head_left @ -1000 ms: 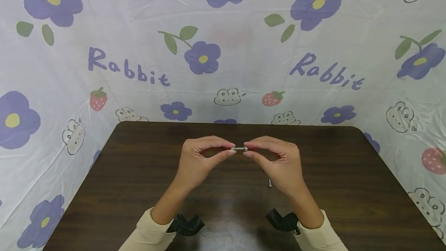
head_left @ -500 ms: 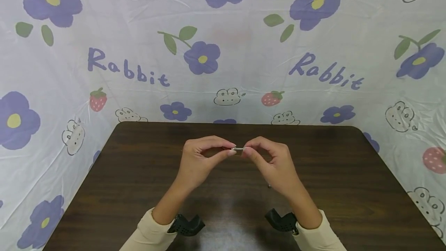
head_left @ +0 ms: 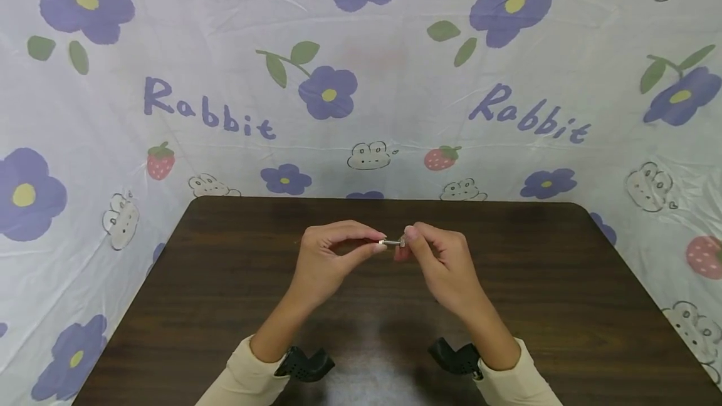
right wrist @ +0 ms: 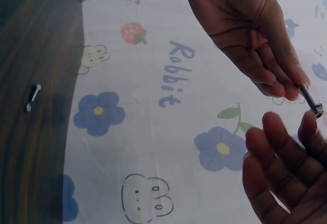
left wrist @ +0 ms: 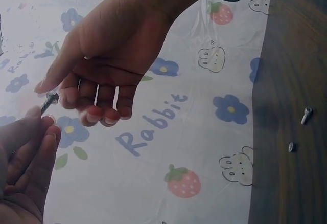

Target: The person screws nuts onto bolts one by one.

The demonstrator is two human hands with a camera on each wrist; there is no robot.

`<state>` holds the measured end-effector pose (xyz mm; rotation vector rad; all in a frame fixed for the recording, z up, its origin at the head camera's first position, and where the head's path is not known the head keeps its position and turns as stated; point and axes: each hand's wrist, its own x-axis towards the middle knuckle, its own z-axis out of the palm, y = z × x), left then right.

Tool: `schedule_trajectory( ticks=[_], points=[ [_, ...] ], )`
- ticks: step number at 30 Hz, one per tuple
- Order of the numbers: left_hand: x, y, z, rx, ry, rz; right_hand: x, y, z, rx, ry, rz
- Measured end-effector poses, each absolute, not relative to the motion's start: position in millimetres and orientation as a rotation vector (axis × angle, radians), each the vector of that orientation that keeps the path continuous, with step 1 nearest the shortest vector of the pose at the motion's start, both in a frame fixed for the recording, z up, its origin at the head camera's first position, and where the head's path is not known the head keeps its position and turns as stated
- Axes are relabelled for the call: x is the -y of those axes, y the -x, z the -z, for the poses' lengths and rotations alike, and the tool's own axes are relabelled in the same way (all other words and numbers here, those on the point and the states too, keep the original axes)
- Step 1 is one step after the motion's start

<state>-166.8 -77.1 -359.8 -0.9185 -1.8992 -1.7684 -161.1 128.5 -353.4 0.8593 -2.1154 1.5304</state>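
Observation:
My left hand (head_left: 324, 262) pinches one end of a small metal bolt (head_left: 392, 242) between thumb and index finger, holding it level above the table. At the bolt's other end sits a flanged hex nut (right wrist: 318, 110), with a ring-like washer or flange against it. My right hand (head_left: 445, 262) has its thumb above this nut and its index finger curled below it. In the left wrist view, the nut lies between the thumb tip and index fingertip of the right hand (left wrist: 120, 45); its other fingers hang loosely curled.
A dark wood table (head_left: 225, 306) lies beneath both hands. On it rest another bolt (left wrist: 306, 115) and a separate nut (left wrist: 292, 147), hidden behind my right hand in the head view. A patterned cloth (head_left: 372, 80) hangs behind the table. Each wrist carries a black camera mount (head_left: 307, 365).
My right thumb has rolled upward across the nut while the index finger has curled under. The bolt has shifted slightly right with the left hand. The table bolt has become hidden in the head view.

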Motion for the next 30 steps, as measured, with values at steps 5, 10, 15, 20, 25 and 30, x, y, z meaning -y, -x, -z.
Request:
schedule_trajectory(
  ticks=[5,10,15,20,25,30],
  points=[
    [78,166,361,1.904,0.873,1.786,-137,162,353,2.134,-0.896,-1.553],
    [82,166,359,1.917,0.851,1.804,-143,161,353,2.121,-0.962,-1.512],
    [85,167,361,1.93,0.866,1.799,-142,160,355,2.06,-1.002,-1.48],
    [86,167,362,1.932,0.877,1.786,-142,161,355,2.033,-1.006,-1.47],
    [84,165,364,1.952,0.889,1.777,-142,160,358,2.046,-0.992,-1.464],
    [82,166,366,1.942,0.908,1.77,-142,158,358,2.064,-0.987,-1.47]
  ],
)
